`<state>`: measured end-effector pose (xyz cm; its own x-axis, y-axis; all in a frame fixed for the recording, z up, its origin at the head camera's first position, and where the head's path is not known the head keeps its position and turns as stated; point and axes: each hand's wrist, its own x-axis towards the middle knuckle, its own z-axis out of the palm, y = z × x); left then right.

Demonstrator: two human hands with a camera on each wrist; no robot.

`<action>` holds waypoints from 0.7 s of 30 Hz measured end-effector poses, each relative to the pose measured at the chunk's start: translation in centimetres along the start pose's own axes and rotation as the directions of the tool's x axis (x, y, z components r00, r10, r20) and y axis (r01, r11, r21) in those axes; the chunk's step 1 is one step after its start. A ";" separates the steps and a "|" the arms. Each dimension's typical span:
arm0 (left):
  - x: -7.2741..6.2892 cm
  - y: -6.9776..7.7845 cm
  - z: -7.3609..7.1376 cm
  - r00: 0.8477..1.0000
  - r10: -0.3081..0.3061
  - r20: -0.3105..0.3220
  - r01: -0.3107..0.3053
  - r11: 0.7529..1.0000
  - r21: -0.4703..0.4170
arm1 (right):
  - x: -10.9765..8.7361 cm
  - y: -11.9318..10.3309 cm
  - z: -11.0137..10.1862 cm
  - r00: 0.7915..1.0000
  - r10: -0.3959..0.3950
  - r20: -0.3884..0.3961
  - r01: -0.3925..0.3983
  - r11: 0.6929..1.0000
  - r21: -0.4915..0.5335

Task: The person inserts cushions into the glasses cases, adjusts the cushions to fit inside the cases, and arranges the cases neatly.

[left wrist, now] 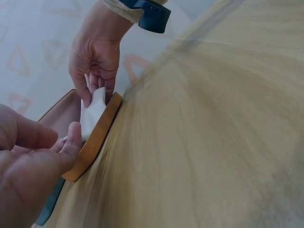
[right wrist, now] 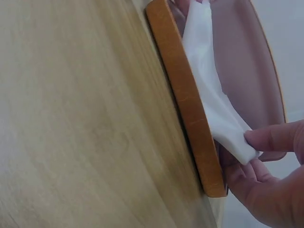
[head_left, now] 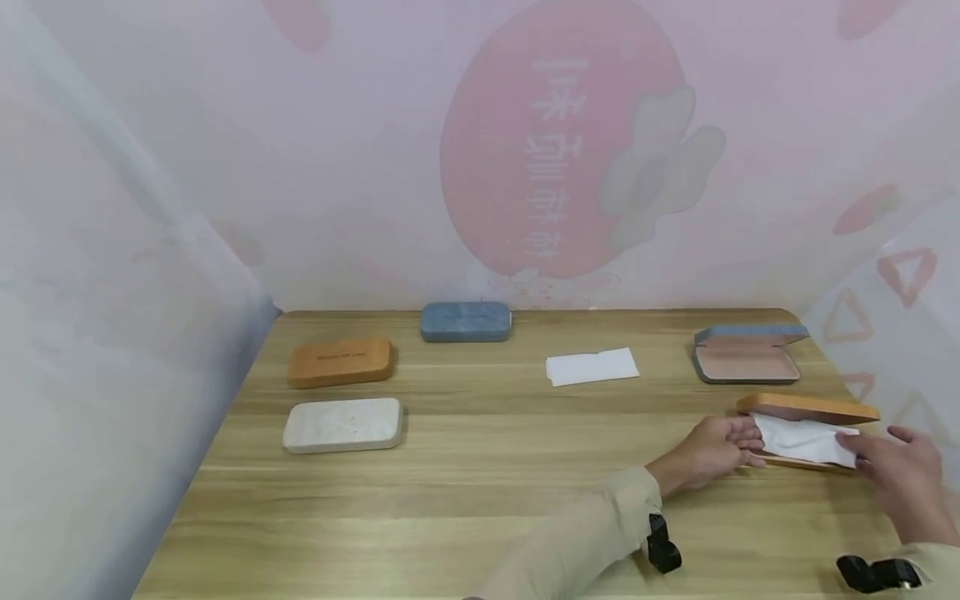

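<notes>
An orange-brown glasses case [head_left: 810, 407] stands open at the right of the table, its lid raised at the back. Across its pinkish inside lies a folded white tissue [head_left: 802, 439]. My left hand [head_left: 712, 452] pinches the tissue's left end, just at the edge of the case. At the opposite end my right hand [head_left: 903, 471] holds the tissue's corner between thumb and fingers, as the right wrist view shows on the tissue [right wrist: 230, 135]. The case's front wall [right wrist: 185, 95] hides part of the tissue's lower side.
Behind this case sits an open blue-grey glasses case [head_left: 747, 364] with a pink lining. Another folded white tissue [head_left: 592, 367] lies mid-table. Closed cases stand farther left: blue [head_left: 465, 322], orange-brown [head_left: 341, 362] and white [head_left: 342, 425]. Walls border the table.
</notes>
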<state>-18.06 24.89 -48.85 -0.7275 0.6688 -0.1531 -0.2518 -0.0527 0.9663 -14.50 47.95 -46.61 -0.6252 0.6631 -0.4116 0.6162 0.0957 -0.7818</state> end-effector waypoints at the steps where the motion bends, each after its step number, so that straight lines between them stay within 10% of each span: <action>1: 0.0 0.0 -0.1 1.000 -0.003 0.003 0.003 1.000 -0.001 | 0.1 -0.1 0.1 1.000 -0.014 -0.003 0.014 0.999 -0.034; 21: -0.3 0.7 -1.8 1.000 0.016 0.016 -0.017 0.998 0.054 | -0.6 -2.2 -0.9 0.967 -0.241 0.082 0.253 0.864 -0.436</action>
<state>-19.19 23.33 -48.46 -0.7211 0.6797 -0.1342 -0.2048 -0.0241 0.9785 -15.06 48.02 -44.27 -0.7927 0.5569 -0.2478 0.5829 0.5737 -0.5754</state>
